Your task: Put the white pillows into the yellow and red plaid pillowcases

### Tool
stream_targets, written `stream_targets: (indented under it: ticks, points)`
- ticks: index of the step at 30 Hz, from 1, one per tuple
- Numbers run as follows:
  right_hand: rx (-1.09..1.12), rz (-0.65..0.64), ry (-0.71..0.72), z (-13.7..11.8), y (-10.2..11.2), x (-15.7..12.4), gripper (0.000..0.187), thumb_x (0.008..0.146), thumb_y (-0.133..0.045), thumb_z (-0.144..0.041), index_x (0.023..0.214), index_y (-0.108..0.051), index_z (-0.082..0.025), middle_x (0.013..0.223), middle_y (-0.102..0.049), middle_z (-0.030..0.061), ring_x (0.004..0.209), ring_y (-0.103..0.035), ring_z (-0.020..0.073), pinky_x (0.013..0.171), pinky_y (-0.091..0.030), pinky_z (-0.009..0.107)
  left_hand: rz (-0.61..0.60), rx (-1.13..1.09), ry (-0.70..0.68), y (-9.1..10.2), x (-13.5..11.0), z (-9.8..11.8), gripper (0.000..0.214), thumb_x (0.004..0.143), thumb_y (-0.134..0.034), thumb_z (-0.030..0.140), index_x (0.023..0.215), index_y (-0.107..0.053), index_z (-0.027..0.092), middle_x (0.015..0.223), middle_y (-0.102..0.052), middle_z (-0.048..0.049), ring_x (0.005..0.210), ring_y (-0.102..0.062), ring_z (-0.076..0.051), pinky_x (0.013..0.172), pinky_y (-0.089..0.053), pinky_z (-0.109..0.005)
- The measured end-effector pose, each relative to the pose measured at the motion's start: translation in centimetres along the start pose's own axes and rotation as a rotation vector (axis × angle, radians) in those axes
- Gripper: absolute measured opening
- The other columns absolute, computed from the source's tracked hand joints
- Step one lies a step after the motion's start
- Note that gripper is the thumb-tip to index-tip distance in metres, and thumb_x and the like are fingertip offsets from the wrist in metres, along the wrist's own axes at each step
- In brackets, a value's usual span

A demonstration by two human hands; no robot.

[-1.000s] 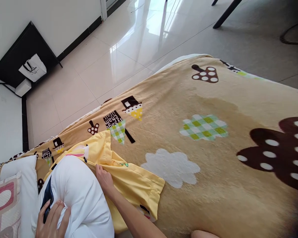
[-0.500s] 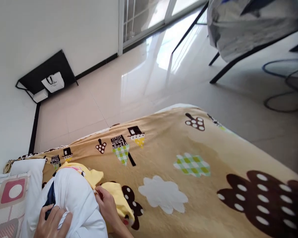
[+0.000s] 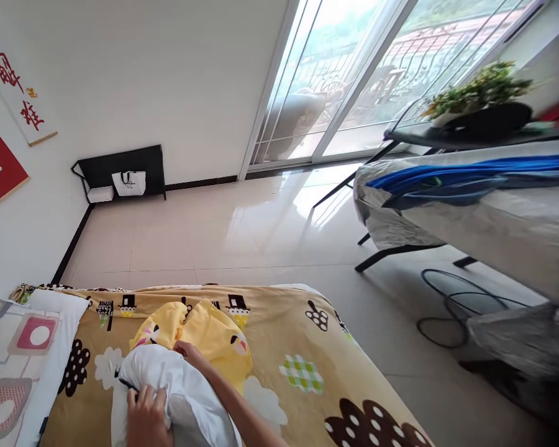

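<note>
A plump white pillow (image 3: 186, 397) lies on the tan patterned blanket (image 3: 279, 323) of a bed. My left hand (image 3: 145, 417) is closed on the pillow's near end, bunching its white fabric. A yellow printed pillowcase (image 3: 209, 335) is bunched over the pillow's far end. My right hand (image 3: 190, 354) reaches along the pillow and pinches the edge of that pillowcase where it meets the white fabric.
A second pillow with pink and grey squares (image 3: 13, 366) lies at the bed's left. Glossy tiled floor (image 3: 223, 230) spreads beyond. A covered table (image 3: 470, 205) with a plant stands at the right, cables (image 3: 451, 304) beneath. A black rack with a white bag (image 3: 128, 180) stands against the wall.
The view has tilted up, showing the window and table. The yellow pillowcase has been gathered from lying flat to bunched over the pillow's far end. Both hands keep their hold.
</note>
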State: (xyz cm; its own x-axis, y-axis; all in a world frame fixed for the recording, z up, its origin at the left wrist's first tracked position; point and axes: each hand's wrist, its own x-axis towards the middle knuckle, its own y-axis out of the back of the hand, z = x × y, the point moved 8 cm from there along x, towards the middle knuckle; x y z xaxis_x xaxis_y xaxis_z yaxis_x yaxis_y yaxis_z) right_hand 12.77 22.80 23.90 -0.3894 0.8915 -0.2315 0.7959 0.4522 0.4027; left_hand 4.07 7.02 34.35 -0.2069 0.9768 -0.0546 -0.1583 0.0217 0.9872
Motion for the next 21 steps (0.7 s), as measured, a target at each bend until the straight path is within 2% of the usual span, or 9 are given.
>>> stream_targets:
  ticks: [3,5,8,11,14,15,17,19,21]
  points:
    - [-0.074,-0.043,-0.041,0.9,1.5,-0.5,0.007,0.065,-0.059,-0.024,0.066,-0.063,-0.019,0.073,-0.066,0.0059,0.078,-0.061,0.0217,0.071,-0.044,0.032,-0.172,-0.130,0.113,-1.2,1.1,1.0,0.035,0.076,-0.052,0.019,0.104,-0.072,0.024,0.104,-0.072,-0.0067,0.107,-0.060,-0.027,0.098,-0.034,-0.043]
    - [-0.084,-0.043,-0.032,0.8,3.0,-2.6,0.026,0.070,-0.054,-0.029,0.090,-0.070,-0.020,0.103,-0.070,0.0101,0.101,-0.061,0.0264,0.086,-0.045,0.038,-0.223,-0.161,0.125,-0.9,1.7,1.2,0.034,0.077,-0.049,0.021,0.103,-0.072,0.022,0.106,-0.072,-0.0090,0.110,-0.059,-0.028,0.101,-0.032,-0.045]
    - [-0.035,-0.117,0.100,-0.9,3.8,-8.0,0.055,0.073,-0.047,-0.028,0.126,-0.060,-0.025,0.136,-0.058,0.0110,0.127,-0.050,0.0271,0.103,-0.040,0.043,-0.261,-0.176,0.155,-0.3,2.4,0.4,0.033,0.077,-0.047,0.021,0.099,-0.072,0.019,0.104,-0.072,-0.0115,0.109,-0.061,-0.029,0.102,-0.031,-0.045]
    - [-0.198,-0.188,0.224,-3.2,1.9,-13.1,0.085,0.065,-0.054,-0.024,0.148,-0.037,-0.028,0.157,-0.033,0.0102,0.145,-0.027,0.0301,0.115,-0.022,0.051,-0.247,-0.183,0.222,0.2,3.2,-0.9,0.033,0.080,-0.045,0.022,0.100,-0.071,0.019,0.106,-0.073,-0.0130,0.109,-0.062,-0.030,0.100,-0.034,-0.047]
    - [-0.480,-0.148,0.148,-4.5,-0.8,-14.1,0.112,0.058,-0.071,-0.033,0.156,-0.017,-0.025,0.163,-0.014,0.0143,0.149,-0.009,0.0364,0.115,-0.014,0.055,-0.265,-0.187,0.240,0.1,3.6,-1.4,0.035,0.077,-0.047,0.021,0.103,-0.070,0.018,0.106,-0.073,-0.0145,0.109,-0.062,-0.032,0.098,-0.035,-0.048]
    - [-0.531,-0.136,0.118,-4.8,-1.6,-13.7,0.120,0.055,-0.075,-0.038,0.156,-0.014,-0.023,0.162,-0.016,0.0165,0.149,-0.010,0.0382,0.114,-0.015,0.056,-0.259,-0.193,0.232,0.1,3.6,-1.3,0.036,0.076,-0.047,0.020,0.105,-0.069,0.017,0.107,-0.072,-0.0146,0.110,-0.062,-0.032,0.098,-0.035,-0.048]
    - [-0.577,-0.124,0.108,-5.4,-2.9,-12.5,0.125,0.052,-0.079,-0.042,0.157,-0.012,-0.022,0.157,-0.029,0.0195,0.143,-0.024,0.0406,0.112,-0.020,0.055,-0.214,-0.202,0.210,0.2,3.4,-1.2,0.041,0.075,-0.049,0.021,0.113,-0.066,0.016,0.114,-0.070,-0.0143,0.115,-0.059,-0.031,0.099,-0.035,-0.047]
    - [-0.584,-0.109,0.141,-5.6,-3.8,-11.5,0.116,0.057,-0.075,-0.037,0.156,-0.017,-0.023,0.145,-0.047,0.0191,0.130,-0.043,0.0386,0.108,-0.026,0.052,-0.170,-0.191,0.178,0.3,3.1,-1.1,0.047,0.075,-0.050,0.021,0.120,-0.062,0.016,0.123,-0.066,-0.0139,0.120,-0.055,-0.031,0.100,-0.035,-0.047]
    - [-0.561,-0.111,0.156,-5.2,-4.3,-11.2,0.102,0.063,-0.068,-0.030,0.155,-0.025,-0.024,0.135,-0.057,0.0158,0.118,-0.052,0.0332,0.105,-0.031,0.046,-0.169,-0.167,0.105,0.5,2.9,-1.3,0.050,0.076,-0.051,0.022,0.125,-0.060,0.017,0.128,-0.062,-0.0139,0.123,-0.052,-0.031,0.101,-0.035,-0.047]
